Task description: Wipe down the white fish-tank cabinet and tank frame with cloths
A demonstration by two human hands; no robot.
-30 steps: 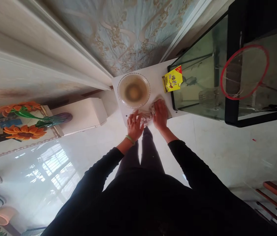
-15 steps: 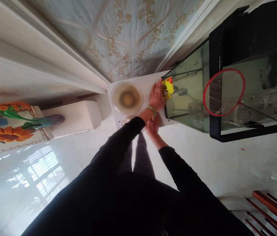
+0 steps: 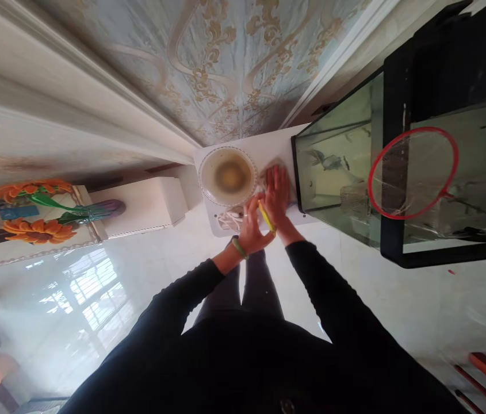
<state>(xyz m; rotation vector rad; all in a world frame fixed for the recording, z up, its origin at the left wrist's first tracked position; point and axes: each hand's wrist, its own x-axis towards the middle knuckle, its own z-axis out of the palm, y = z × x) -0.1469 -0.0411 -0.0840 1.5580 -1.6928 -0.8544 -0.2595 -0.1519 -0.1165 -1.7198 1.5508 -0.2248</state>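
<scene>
My left hand [image 3: 252, 230] is closed on a yellow packet [image 3: 266, 217], seen edge-on, held above the near edge of a small white table [image 3: 264, 150]. My right hand [image 3: 276, 192] lies flat, fingers spread, on a pale cloth [image 3: 274, 171] on the table. To the left of the cloth stands a round glass bowl [image 3: 227, 175] with brownish liquid. A white cord [image 3: 229, 218] lies at the table's near edge.
A glass fish tank [image 3: 337, 167] with a black frame stands right of the table, a red-rimmed net [image 3: 413, 172] on it. A patterned wall is behind. A white cabinet [image 3: 148, 204] and a sunflower decoration [image 3: 35, 227] are at the left. The floor is glossy tile.
My left hand took the yellow packet from beside the tank and brought it back to the near edge. My right hand moved the cloth forward to where the packet stood.
</scene>
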